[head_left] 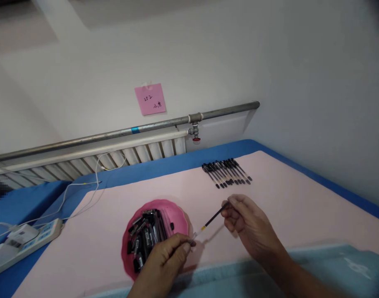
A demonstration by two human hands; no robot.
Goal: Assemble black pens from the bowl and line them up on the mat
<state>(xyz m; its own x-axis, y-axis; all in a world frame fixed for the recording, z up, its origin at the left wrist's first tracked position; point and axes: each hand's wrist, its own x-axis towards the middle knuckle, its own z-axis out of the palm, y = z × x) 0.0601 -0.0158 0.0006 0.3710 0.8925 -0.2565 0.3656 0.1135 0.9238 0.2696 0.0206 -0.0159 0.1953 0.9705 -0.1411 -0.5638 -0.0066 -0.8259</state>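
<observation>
Between both hands runs a pen refill (pixel 213 218), dark along most of its length, with a yellow band and a clear lower end. My right hand (pixel 250 223) pinches its upper dark end between thumb and fingers. Thumb and forefinger of my left hand (pixel 167 260) are closed on a clear plastic pen part (pixel 193 237), where the refill's clear end meets it; my fingers hide much of this part. Beside my left hand stands a pink scalloped bowl (pixel 181 217) with black caps (pixel 147 238) and clear tubes (pixel 167 221). Several capped pens (pixel 226 173) lie in a row beyond my right hand.
A pale pink sheet (pixel 111 203) covers the blue table (pixel 242 147). On the left lie a white power strip (pixel 43 236) with plugs and a cable (pixel 98 176). Behind are a radiator (pixel 146 151) and a pipe (pixel 109 135). Light-blue cloth (pixel 326 269) lies along the near edge.
</observation>
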